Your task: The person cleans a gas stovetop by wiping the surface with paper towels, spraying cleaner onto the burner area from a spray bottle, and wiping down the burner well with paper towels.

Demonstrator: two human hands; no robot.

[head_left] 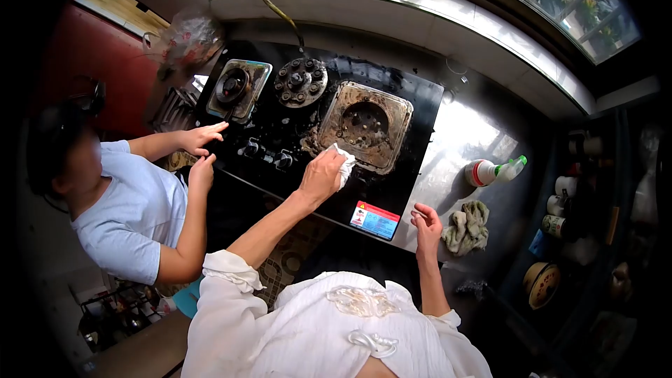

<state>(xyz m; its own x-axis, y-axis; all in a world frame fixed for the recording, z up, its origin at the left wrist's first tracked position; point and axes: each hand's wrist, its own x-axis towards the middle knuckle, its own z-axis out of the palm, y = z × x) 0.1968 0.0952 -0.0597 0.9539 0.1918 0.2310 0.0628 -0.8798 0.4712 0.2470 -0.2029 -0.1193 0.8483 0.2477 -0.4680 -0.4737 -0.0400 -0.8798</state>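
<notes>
My left hand (pixel 323 176) is closed around a crumpled white wipe (pixel 344 166), paper or cloth. It presses the wipe against the near left corner of a grimy square burner tray (pixel 399 141) set in the black glass stove (pixel 318 192). Brown grease and loose bits cover the tray around its round hollow. At the counter's front edge, my right hand (pixel 426 225) is empty, its fingers loosely apart. Just right of it lies a wrinkled, stained rag (pixel 466 228). A white spray bottle (pixel 481 173) with a green nozzle stands farther back.
A co-worker in a light blue shirt (pixel 133 199) stands at left, hands by the stove's left edge. A round burner (pixel 300 82), a smaller tray with a burner (pixel 238 89) and knobs (pixel 283 159) occupy the stove. A hose (pixel 274 8) hangs behind. Shelves (pixel 553 238) stand right.
</notes>
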